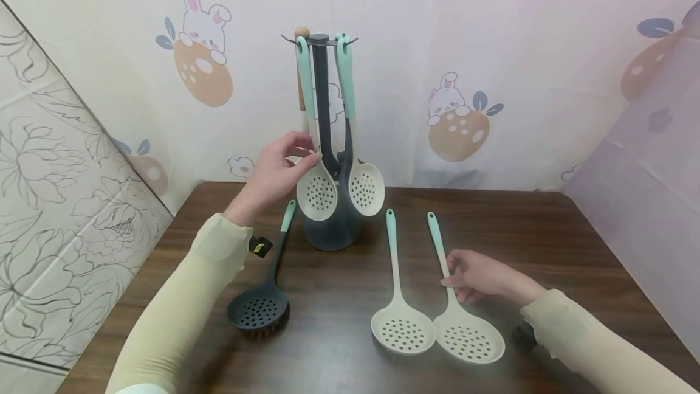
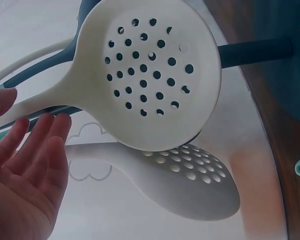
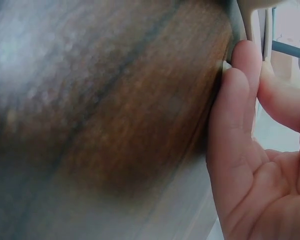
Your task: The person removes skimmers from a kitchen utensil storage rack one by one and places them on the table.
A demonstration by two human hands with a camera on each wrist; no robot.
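Observation:
A dark utensil stand holds hanging utensils. My left hand pinches the lower shaft of a white skimmer with a mint handle, which hangs at the stand's front left. In the left wrist view, the thumb lies over the shaft and the fingers sit along its lower side. On the table, my right hand grips the shaft of another white skimmer between thumb and fingers. Its round bowl meets the bowl of a similar white skimmer lying to its left.
Beside the white skimmer on the stand hangs a white slotted spoon. A wooden-handled utensil hangs behind. A dark skimmer lies on the left of the brown table. A patterned cloth rises along the table's back edge.

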